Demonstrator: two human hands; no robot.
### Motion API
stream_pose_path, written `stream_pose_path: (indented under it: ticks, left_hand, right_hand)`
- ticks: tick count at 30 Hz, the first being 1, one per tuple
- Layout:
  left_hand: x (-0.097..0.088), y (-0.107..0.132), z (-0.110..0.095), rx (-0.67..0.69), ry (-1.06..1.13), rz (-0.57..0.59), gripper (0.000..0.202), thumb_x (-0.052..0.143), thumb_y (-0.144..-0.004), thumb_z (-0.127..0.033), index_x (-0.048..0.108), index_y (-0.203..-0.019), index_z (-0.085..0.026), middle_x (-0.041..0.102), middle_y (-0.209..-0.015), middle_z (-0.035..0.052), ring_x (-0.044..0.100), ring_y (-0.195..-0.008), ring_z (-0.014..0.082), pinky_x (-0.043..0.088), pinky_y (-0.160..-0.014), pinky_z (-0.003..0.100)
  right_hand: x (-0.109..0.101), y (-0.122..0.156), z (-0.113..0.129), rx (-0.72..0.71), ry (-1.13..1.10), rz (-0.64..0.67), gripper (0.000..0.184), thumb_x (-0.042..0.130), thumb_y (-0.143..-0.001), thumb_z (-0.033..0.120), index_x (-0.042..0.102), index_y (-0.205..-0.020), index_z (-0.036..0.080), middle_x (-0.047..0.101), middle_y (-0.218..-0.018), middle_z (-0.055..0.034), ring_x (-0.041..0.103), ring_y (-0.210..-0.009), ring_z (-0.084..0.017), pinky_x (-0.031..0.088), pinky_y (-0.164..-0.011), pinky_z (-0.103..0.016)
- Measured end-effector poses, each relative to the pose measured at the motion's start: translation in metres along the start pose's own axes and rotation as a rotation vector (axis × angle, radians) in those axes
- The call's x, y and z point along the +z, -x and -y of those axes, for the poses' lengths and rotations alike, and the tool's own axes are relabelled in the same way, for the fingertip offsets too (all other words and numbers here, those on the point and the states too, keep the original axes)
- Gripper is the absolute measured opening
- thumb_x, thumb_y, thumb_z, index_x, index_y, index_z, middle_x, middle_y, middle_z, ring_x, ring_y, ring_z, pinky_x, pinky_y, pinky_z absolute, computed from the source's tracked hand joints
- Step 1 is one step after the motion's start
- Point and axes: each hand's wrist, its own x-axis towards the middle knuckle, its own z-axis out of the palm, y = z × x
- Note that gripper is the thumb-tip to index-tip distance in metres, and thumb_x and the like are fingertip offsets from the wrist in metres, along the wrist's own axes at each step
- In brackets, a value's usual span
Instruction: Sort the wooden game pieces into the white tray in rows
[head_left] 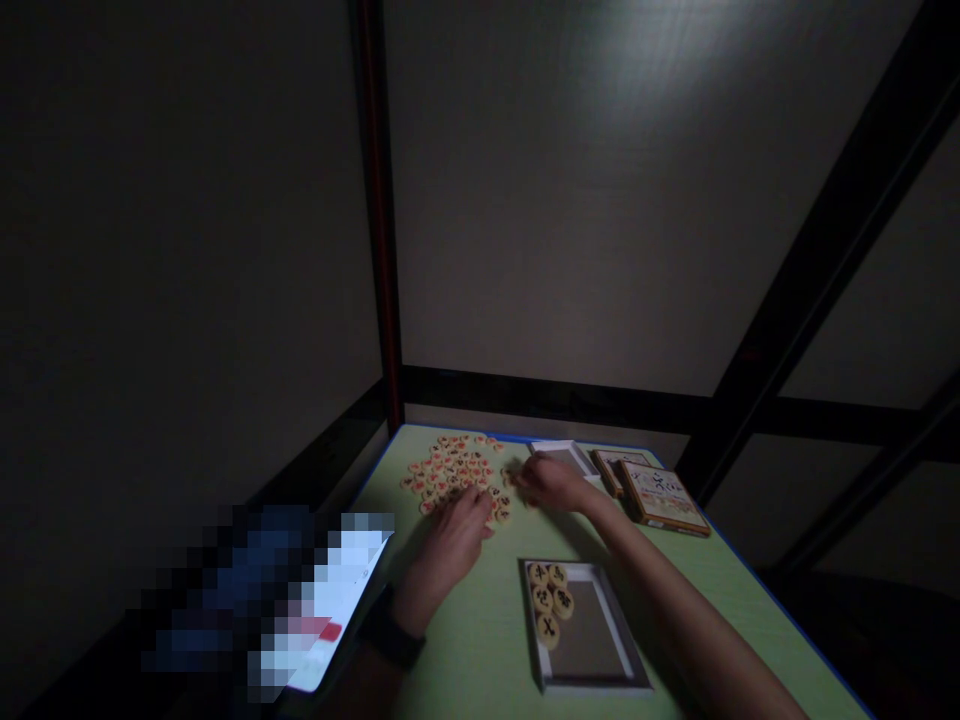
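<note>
Round wooden Chinese chess pieces [456, 462] with red and black characters lie loosely spread at the far end of the green table. My left hand [456, 535], a dark band on its wrist, rests at the near edge of the spread with curled fingers. What lies beneath those fingertips is hidden. My right hand [553, 482] reaches to the right side of the pieces, its fingers pinched together low over the table. Whatever it pinches is too small and dim to make out. Nearer to me, an open box tray [531, 655] holds several black-character pieces [542, 600] along its left side.
Another open white box part [574, 455] lies at the back edge. To its right are two printed game boxes [664, 495]. At the left table edge, a lit screen or white sheet [341, 590] shows partly blurred out. Walls [525, 250] stand behind and left.
</note>
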Motion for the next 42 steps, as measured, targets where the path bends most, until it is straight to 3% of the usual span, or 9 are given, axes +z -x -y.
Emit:
stream_pose_path:
  ticks: [6,13,22,30,37,42]
  left_hand:
    - [-0.005,0.0,-0.008,0.043,-0.017,0.009,0.023,0.047,-0.097,-0.015,0.058,-0.117,-0.021,0.061,-0.124,0.011,0.059,-0.116,0.023,0.047,-0.098,0.035]
    - [-0.003,-0.004,-0.009,0.013,-0.049,-0.012,0.023,0.043,-0.099,-0.017,0.059,-0.116,-0.018,0.063,-0.119,0.0123,0.061,-0.112,0.0241,0.049,-0.096,0.037]
    - [-0.002,-0.004,-0.01,0.012,-0.085,0.001,0.027,0.044,-0.101,-0.025,0.059,-0.121,-0.015,0.061,-0.126,0.0145,0.06,-0.115,0.0291,0.049,-0.099,0.042]
    - [-0.004,-0.004,-0.011,-0.006,-0.074,0.004,0.028,0.043,-0.101,-0.024,0.058,-0.123,-0.016,0.06,-0.129,0.0145,0.06,-0.117,0.0281,0.047,-0.101,0.041]
    - [-0.009,-0.002,-0.013,-0.017,-0.123,0.001,0.028,0.04,-0.101,-0.023,0.058,-0.123,-0.018,0.062,-0.128,0.0121,0.063,-0.111,0.0252,0.05,-0.097,0.038]
    - [-0.007,-0.003,-0.013,-0.01,-0.152,-0.009,0.03,0.04,-0.102,-0.023,0.058,-0.125,-0.017,0.062,-0.128,0.0132,0.062,-0.113,0.0269,0.051,-0.097,0.04]
  right_hand:
    - [-0.015,-0.014,-0.021,0.046,-0.034,-0.021,0.026,0.05,-0.094,0.016,0.071,-0.107,0.01,0.074,-0.097,-0.0124,0.063,-0.08,-0.017,0.038,-0.067,-0.023]
    - [-0.01,-0.032,-0.003,-0.017,0.0,0.018,0.021,0.054,-0.089,0.014,0.075,-0.092,0.014,0.076,-0.094,-0.0119,0.065,-0.081,-0.019,0.036,-0.066,-0.024]
    - [-0.007,-0.055,0.005,-0.149,0.016,0.08,0.033,0.057,-0.081,0.007,0.079,-0.102,0.02,0.078,-0.1,-0.0067,0.07,-0.091,-0.02,0.042,-0.074,-0.021]
    - [-0.015,-0.051,0.013,-0.158,0.02,0.113,0.044,0.06,-0.078,0.01,0.076,-0.116,0.024,0.079,-0.103,-0.0024,0.071,-0.092,-0.019,0.046,-0.076,-0.02]
    - [-0.017,-0.055,0.03,-0.074,0.11,0.141,0.028,0.058,-0.083,0.016,0.08,-0.101,0.018,0.079,-0.101,-0.0113,0.072,-0.097,-0.025,0.048,-0.077,-0.024]
    - [-0.014,-0.06,0.035,-0.02,0.167,0.185,0.028,0.065,-0.078,0.014,0.078,-0.104,0.013,0.076,-0.106,-0.0183,0.072,-0.1,-0.029,0.05,-0.076,-0.027]
